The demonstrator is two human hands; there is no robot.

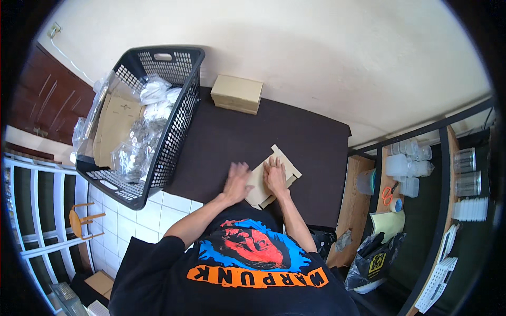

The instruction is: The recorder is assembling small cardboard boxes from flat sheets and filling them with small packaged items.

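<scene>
A flattened brown cardboard box blank (256,188) with tabs and slots lies at the near edge of the dark tabletop, close to my body. My right hand (275,178) rests on it, fingers stretched out and pressing the board. Beside its left edge is my left hand (237,180), smeared by motion; whether those fingers touch the board I cannot tell. Farther back on the table stands a closed brown cardboard box (236,94).
A black perforated crate (176,134) at the left holds clear plastic bags and cardboard. The dark table (226,134) meets a pale wall. At the right, a shelf unit carries clear containers (406,166), orange scissors (389,194) and tape (395,204). A wooden stool (76,221) stands lower left.
</scene>
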